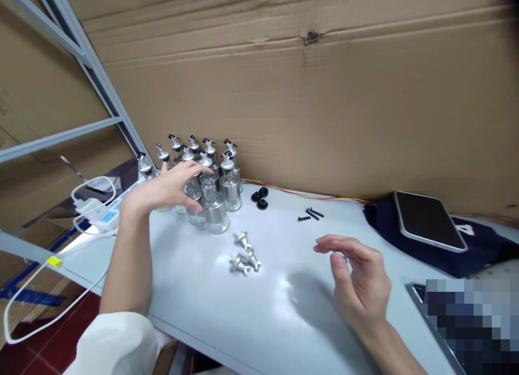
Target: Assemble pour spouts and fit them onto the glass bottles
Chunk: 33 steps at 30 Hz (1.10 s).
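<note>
My left hand [172, 186] reaches over a group of glass bottles [232, 194] with metal bands, its fingers spread and thumb apart. Just right of its thumb stands a front bottle [214, 213] with an uncapped neck; I cannot tell whether the hand touches it. Most other bottles carry silver pourer tops with black tips. My right hand [360, 280] hovers above the table at the right, fingers curved and thumb apart. A small dark glint shows by its thumb, too small to make out. Several loose silver pourer spouts [245, 256] lie between the hands.
Black rubber stoppers [261, 196] and thin black sticks [311, 214] lie toward the back of the white table [267, 321]. A tablet [430, 221] rests on dark cloth at right. A white power strip [109, 215] with cables is at left; cardboard [324, 110] stands behind.
</note>
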Each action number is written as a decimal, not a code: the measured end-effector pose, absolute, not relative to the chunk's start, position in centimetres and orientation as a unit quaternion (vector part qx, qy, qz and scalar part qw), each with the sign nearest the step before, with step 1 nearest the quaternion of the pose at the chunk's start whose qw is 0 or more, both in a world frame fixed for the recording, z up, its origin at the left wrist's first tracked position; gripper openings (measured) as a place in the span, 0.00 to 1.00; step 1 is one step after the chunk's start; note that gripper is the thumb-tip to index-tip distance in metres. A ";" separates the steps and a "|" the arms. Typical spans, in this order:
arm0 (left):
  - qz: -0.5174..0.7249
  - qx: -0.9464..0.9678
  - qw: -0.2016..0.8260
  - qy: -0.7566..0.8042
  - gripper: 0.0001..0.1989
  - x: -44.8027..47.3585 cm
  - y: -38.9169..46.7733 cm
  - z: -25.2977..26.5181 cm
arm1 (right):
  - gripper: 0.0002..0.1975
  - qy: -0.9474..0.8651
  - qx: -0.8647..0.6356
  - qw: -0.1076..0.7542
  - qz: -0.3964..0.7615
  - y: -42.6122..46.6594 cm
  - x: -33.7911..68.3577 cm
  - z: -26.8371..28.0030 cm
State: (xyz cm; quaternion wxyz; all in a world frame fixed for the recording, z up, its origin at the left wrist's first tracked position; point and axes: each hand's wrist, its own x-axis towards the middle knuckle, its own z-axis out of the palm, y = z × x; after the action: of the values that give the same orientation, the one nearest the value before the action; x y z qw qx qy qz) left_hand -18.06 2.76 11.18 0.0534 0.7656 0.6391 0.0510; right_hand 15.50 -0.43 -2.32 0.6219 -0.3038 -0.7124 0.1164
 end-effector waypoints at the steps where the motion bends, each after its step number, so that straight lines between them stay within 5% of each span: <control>1: 0.048 0.770 0.049 0.635 0.29 -17.3 2.7 11.1 | 0.09 -0.714 -0.302 0.621 0.115 -0.5 15.5 -2.3; 6: 0.039 0.793 0.027 0.607 0.08 -15.6 4.7 9.8 | 0.09 -0.727 -0.303 0.609 0.097 -0.6 15.4 -1.9; 17: 0.118 0.797 -0.061 0.589 0.19 -13.1 3.9 9.1 | 0.11 -0.742 -0.301 0.590 0.101 -0.8 15.3 -1.7; 19: 0.200 0.809 0.016 0.553 0.20 -10.3 3.6 8.2 | 0.11 -0.744 -0.298 0.589 0.100 -0.8 15.3 -1.6; 23: 0.313 0.691 0.352 0.548 0.33 -6.1 5.5 4.4 | 0.11 -0.748 -0.301 0.585 0.086 -0.9 15.2 -1.5; 33: 0.364 0.584 0.363 0.629 0.40 -7.4 9.4 1.1 | 0.12 -0.754 -0.296 0.581 0.078 -1.0 15.3 -1.2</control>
State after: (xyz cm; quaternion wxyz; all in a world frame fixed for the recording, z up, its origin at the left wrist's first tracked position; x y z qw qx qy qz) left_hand -7.41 9.43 1.12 0.3627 0.5837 0.6285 0.3642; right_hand 15.29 -1.03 -1.21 0.5814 -0.2964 -0.7537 0.0775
